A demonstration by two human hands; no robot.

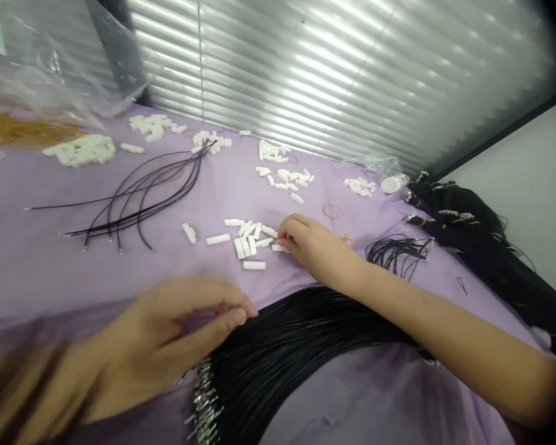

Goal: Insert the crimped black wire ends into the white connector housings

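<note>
My right hand (322, 250) reaches into a loose group of white plastic connector housings (251, 246) on the purple cloth. Its thumb and forefinger close at the fingertips on one white housing (280, 248) at the group's right side. In the near left, my left hand (176, 337) is slightly blurred. The tips of its thumb and forefinger meet beside a thick bundle of black wires (301, 327); whatever lies between them is too small to make out. Shiny metal terminals (206, 402) cover the bundle's near end.
Several black wires (167, 191) lie loose at the left. More piles of housings (86, 150) line the back, below silver blinds (306, 62). Yellow rubber bands (23, 128) and a clear plastic bag (60, 68) are at far left. Black wire bundles (486, 247) fill the right edge.
</note>
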